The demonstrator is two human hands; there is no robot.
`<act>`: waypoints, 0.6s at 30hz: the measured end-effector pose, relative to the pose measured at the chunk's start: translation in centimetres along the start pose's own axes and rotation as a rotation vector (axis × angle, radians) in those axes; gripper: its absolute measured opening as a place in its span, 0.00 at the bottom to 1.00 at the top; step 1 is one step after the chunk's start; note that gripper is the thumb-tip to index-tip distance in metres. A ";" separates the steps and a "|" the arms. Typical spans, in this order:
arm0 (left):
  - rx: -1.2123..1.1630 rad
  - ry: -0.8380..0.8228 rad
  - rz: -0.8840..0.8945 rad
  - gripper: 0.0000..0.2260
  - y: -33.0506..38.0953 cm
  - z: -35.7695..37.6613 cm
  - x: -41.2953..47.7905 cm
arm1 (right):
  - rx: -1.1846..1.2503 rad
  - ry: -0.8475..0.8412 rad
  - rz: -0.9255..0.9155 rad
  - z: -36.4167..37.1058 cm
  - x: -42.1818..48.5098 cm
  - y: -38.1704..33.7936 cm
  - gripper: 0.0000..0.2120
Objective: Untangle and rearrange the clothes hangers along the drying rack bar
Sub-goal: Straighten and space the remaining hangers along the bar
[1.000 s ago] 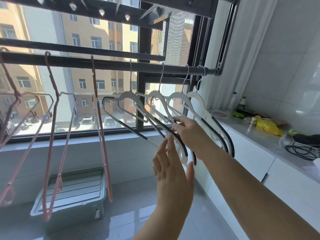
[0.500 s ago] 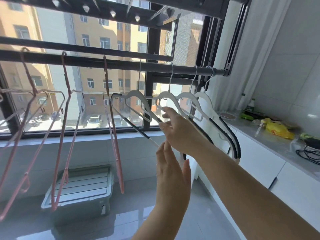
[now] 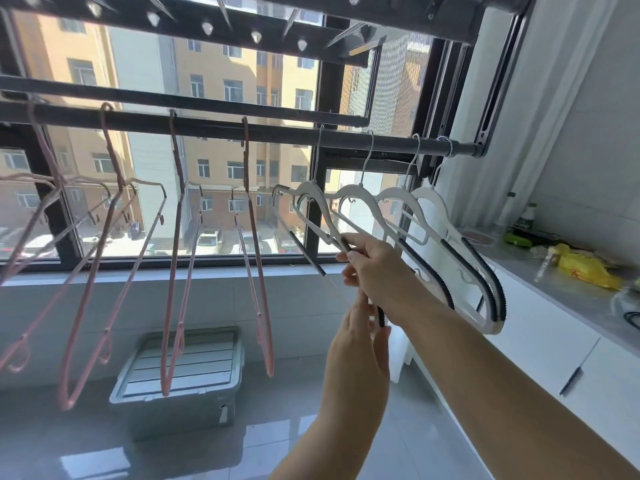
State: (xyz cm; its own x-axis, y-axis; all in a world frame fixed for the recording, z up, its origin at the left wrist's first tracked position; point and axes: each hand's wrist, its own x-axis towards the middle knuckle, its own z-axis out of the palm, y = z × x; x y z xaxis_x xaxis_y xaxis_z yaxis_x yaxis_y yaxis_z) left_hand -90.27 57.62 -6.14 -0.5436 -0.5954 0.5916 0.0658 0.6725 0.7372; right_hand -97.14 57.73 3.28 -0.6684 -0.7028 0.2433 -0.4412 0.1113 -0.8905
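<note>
A dark drying rack bar runs across the window. Several pink hangers hang spaced out along its left and middle. Several white hangers with black ribbed grips hang close together at the right end, their arms overlapping. My right hand grips the lower arm of one of the leftmost white hangers, fingers curled round its black grip. My left hand is raised just below it, fingers straight and touching the lower end of the same black-gripped arm.
A grey lidded storage bin sits on the glossy floor under the pink hangers. A white counter runs along the right wall with a yellow bag, bottles and a black cable. A second rack with pegs hangs overhead.
The view has shifted so more pink hangers show at left. My right hand has closed on the white hanger's arm, and my left hand has risen to touch its lower end.
</note>
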 end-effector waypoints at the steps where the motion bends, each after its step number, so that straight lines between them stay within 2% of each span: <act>1: 0.004 -0.001 -0.005 0.22 0.0 0.0 0.0 | 0.005 0.003 0.001 0.0 0.0 0.0 0.17; 6: 0.008 -0.027 0.003 0.25 0.3 -0.7 -0.6 | 0.014 -0.012 0.017 0.0 -0.2 -0.2 0.15; 8: 0.080 -0.018 0.070 0.25 0.7 -1.6 -1.5 | -0.117 -0.017 0.001 -0.2 -0.3 -0.4 0.12; 11: 0.167 0.167 0.234 0.24 1.2 -4.5 -2.5 | -0.393 0.075 -0.161 -1.0 -1.7 -0.4 0.21; 13: 0.172 0.293 0.275 0.22 0.8 -6.9 -2.6 | -0.381 0.177 -0.346 -0.9 -4.0 -0.8 0.22; 15: 0.185 0.359 0.213 0.22 0.0 -8.9 -2.3 | -0.306 0.150 -0.425 0.4 -5.9 -1.1 0.21; 18: 0.232 0.299 0.065 0.25 -1.4 -10.1 -2.2 | -0.254 0.002 -0.405 3.6 -7.1 -0.2 0.20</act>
State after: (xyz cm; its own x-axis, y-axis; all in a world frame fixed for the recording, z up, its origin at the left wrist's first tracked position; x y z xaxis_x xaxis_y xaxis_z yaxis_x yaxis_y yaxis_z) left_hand -80.71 53.55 -5.23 -0.2743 -0.6274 0.7288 -0.1180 0.7740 0.6220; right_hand -90.08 60.15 0.35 -0.4132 -0.7238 0.5526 -0.7988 -0.0032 -0.6015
